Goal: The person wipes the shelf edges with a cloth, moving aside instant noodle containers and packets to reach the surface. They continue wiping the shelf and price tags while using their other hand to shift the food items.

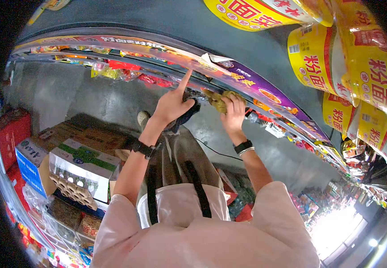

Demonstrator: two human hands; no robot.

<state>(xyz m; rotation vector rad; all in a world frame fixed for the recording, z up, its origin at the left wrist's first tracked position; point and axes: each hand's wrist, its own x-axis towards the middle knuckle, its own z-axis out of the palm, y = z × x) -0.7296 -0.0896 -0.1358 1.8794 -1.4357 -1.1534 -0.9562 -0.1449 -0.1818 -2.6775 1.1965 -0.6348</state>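
My left hand (173, 105) is at the shelf edge, its index finger stretched out to the printed label strip (157, 50) and its thumb apart; nothing shows in its grasp. Right of it, my right hand (232, 110) is closed on a crumpled olive-green cloth (222, 101), held against the lower front of the shelf. Between the hands, a purple label strip (251, 82) with a lifted white corner runs along the shelf edge. A dark object (185, 117) shows behind my left hand; what it is I cannot make out.
Yellow instant-noodle tubs (311, 58) stand on the dark shelf (157, 18) at the upper right. Bagged snacks hang below the shelf edge. Behind on the left are cardboard boxes (84, 167) and a red box (12, 138). A thin cable crosses the grey floor (86, 89).
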